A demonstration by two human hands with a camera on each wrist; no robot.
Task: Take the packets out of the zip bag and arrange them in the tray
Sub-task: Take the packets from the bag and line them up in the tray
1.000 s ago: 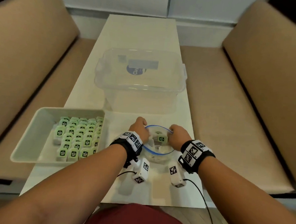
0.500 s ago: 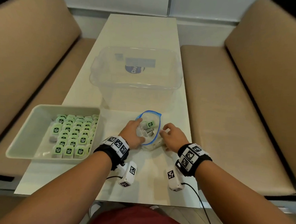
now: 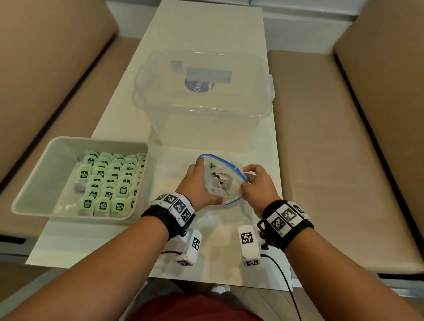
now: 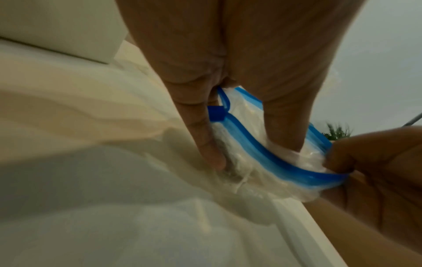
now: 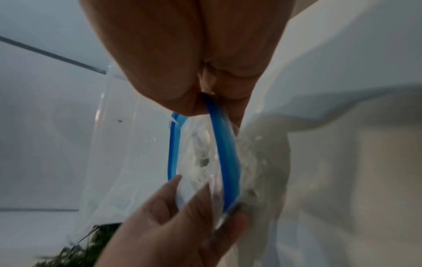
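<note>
A clear zip bag [image 3: 221, 181] with a blue zip rim is held open between both hands, above the white table near its front. My left hand [image 3: 200, 184] grips the bag's left side, thumb on the rim [image 4: 269, 157]. My right hand [image 3: 256, 182] pinches the right edge of the rim [image 5: 224, 144]. Pale packets [image 3: 217, 177] lie inside the bag, one showing a dark label. A grey-white tray [image 3: 45, 176] at the left holds several rows of green-labelled packets [image 3: 109, 179], filling its right part.
A large clear plastic storage box [image 3: 202, 96] stands just behind the bag. The white table [image 3: 208, 27] runs away between two tan benches [image 3: 39, 53]. The tray's left part shows bare floor.
The bag's mouth has turned and shifted a little rightward. My right hand, off the bag half a second ago, now pinches the rim's right edge. The left hand keeps its grip.
</note>
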